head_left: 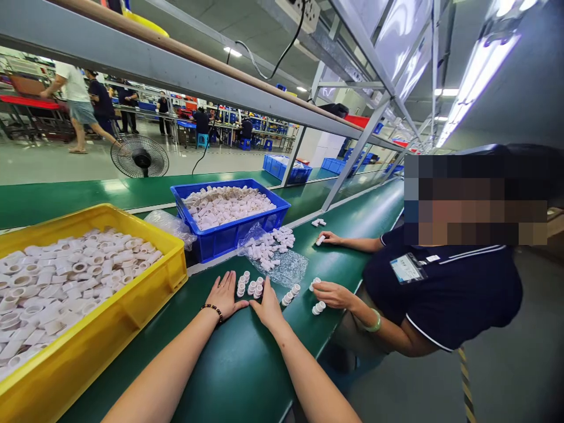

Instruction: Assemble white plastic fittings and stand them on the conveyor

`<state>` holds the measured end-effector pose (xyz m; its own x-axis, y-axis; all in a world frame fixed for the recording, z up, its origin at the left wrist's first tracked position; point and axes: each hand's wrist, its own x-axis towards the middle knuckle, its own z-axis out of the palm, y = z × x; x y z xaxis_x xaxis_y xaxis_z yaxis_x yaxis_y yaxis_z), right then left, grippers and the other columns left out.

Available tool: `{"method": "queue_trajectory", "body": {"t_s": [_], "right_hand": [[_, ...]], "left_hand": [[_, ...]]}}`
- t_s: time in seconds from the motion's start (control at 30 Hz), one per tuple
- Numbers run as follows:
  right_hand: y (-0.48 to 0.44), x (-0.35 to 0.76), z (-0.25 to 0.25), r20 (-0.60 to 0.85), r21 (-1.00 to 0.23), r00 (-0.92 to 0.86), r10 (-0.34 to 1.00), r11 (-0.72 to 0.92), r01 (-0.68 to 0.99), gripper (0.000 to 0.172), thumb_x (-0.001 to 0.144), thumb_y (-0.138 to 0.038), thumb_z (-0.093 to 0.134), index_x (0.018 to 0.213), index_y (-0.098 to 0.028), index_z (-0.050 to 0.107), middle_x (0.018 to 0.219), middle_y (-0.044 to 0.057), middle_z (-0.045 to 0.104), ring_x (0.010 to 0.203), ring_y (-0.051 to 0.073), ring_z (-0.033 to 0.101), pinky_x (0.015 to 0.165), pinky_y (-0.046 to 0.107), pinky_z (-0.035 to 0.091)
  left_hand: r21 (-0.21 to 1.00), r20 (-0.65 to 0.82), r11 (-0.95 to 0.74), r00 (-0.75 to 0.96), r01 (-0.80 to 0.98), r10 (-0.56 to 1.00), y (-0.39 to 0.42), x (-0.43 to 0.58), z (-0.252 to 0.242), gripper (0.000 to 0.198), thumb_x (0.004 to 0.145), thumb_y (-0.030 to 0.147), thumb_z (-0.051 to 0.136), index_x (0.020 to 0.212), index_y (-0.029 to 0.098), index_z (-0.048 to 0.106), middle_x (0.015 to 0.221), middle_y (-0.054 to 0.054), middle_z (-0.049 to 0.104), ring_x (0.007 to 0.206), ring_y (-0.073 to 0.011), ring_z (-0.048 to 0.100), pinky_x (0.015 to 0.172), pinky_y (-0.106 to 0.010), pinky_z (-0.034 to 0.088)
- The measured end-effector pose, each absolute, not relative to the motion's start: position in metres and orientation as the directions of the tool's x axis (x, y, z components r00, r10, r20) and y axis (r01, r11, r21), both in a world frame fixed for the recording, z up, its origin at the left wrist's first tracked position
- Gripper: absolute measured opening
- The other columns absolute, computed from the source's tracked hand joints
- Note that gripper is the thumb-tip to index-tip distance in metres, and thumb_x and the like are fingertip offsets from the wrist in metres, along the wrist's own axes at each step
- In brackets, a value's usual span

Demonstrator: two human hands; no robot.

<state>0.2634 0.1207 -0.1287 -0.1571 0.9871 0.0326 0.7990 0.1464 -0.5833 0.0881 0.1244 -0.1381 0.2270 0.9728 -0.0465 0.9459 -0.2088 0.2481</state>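
My left hand (224, 294) lies flat on the green belt (247, 364), fingers stretched out, a bead bracelet at the wrist. My right hand (267, 304) rests beside it, fingers extended. Between and just beyond their fingertips stands a small cluster of short white plastic fittings (249, 285). Neither hand holds anything. A clear plastic bag of more white fittings (271, 249) lies just past the cluster.
A yellow crate (145, 294) of white fittings sits at my left; a blue crate (229, 235) of them stands further back. A co-worker in a dark shirt at the right handles fittings with both hands (332, 292). Fan and walking people lie beyond.
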Motion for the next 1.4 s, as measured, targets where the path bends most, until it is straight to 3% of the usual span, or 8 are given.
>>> {"method": "queue_trajectory", "body": {"t_s": [0.13,0.27,0.47,0.6,0.8,1.0,1.2,1.4], "right_hand": [[0.083,0.28,-0.129,0.105,-0.568,-0.18,0.978,0.207,0.797,0.077,0.074,-0.028,0.048,0.135,-0.004,0.009,0.133,0.012,0.023,0.119,0.021,0.029,0.097,0.034,0.032],[0.038,0.309,-0.119,0.267,-0.496,-0.24,0.934,0.346,0.797,0.049,0.079,-0.025,0.042,0.126,-0.013,0.032,0.128,0.007,0.033,0.118,0.015,0.031,0.1,0.03,0.029],[0.016,0.366,-0.117,0.437,-0.538,0.036,0.899,0.229,0.812,0.029,0.08,-0.025,0.043,0.106,-0.013,0.042,0.106,0.009,0.045,0.099,0.014,0.043,0.087,0.029,0.039],[0.022,0.389,-0.128,0.393,-0.617,0.242,0.887,0.059,0.785,0.041,0.077,-0.033,0.046,0.11,-0.009,0.039,0.103,0.012,0.044,0.088,0.015,0.046,0.075,0.029,0.044],[0.031,0.385,-0.132,0.374,-0.588,0.216,0.902,0.05,0.808,0.046,0.073,-0.034,0.048,0.113,-0.01,0.043,0.117,0.012,0.038,0.109,0.02,0.037,0.094,0.034,0.032],[0.059,0.4,-0.136,0.3,-0.646,0.391,0.87,-0.117,0.754,0.073,0.064,-0.038,0.054,0.122,-0.001,0.03,0.118,0.021,0.038,0.098,0.026,0.044,0.086,0.038,0.036],[0.083,0.414,-0.126,0.176,-0.664,0.369,0.912,-0.167,0.729,0.069,0.064,-0.042,0.052,0.119,-0.006,0.034,0.108,0.015,0.049,0.071,0.017,0.052,0.067,0.029,0.041],[0.095,0.392,-0.121,0.127,-0.663,0.294,0.948,-0.139,0.736,0.04,0.066,-0.039,0.047,0.094,-0.012,0.049,0.074,0.006,0.055,0.065,0.017,0.051,0.061,0.027,0.038]], "left_hand": [[0.237,-0.034,-0.198,0.212,0.951,0.977,0.103,0.08,-0.137,0.1,0.068,0.075,0.019,0.134,-0.001,0.008,0.138,-0.012,0.008,0.128,-0.023,0.005,0.105,-0.039,0.004],[0.191,-0.047,-0.17,0.182,0.967,0.982,0.076,0.067,-0.139,0.095,0.071,0.073,0.014,0.134,0.002,0.007,0.139,-0.009,0.007,0.129,-0.0209,0.004,0.105,-0.038,0.004],[0.105,-0.091,-0.132,0.141,0.986,0.986,0.03,0.054,-0.139,0.088,0.072,0.071,0.011,0.135,0.01,0.013,0.138,-0.004,0.004,0.129,-0.019,0.003,0.105,-0.037,0.004],[0.08,-0.091,-0.113,0.121,0.99,0.988,0.002,0.051,-0.138,0.084,0.073,0.07,0.011,0.134,0.012,0.015,0.138,-0.003,0.004,0.129,-0.0192,0.004,0.105,-0.037,0.004],[0.072,-0.119,-0.076,0.084,0.994,0.989,-0.021,0.05,-0.135,0.082,0.073,0.07,0.011,0.134,0.014,0.014,0.137,-0.001,0.002,0.129,-0.0189,0.003,0.105,-0.038,0.004],[0.091,-0.133,-0.073,0.084,0.993,0.988,-0.03,0.047,-0.132,0.081,0.074,0.069,0.012,0.133,0.014,0.013,0.137,-0.001,0.002,0.129,-0.0191,0.003,0.105,-0.039,0.004],[0.129,-0.117,-0.073,0.089,0.989,0.989,-0.032,0.046,-0.133,0.081,0.074,0.07,0.011,0.133,0.014,0.012,0.137,0.001,0.0,0.129,-0.0189,0.001,0.105,-0.038,0.004],[0.171,-0.095,-0.082,0.099,0.982,0.991,-0.031,0.044,-0.134,0.08,0.075,0.069,0.011,0.134,0.015,0.013,0.137,0.0,0.0,0.129,-0.0199,0.002,0.105,-0.039,0.005]]}}
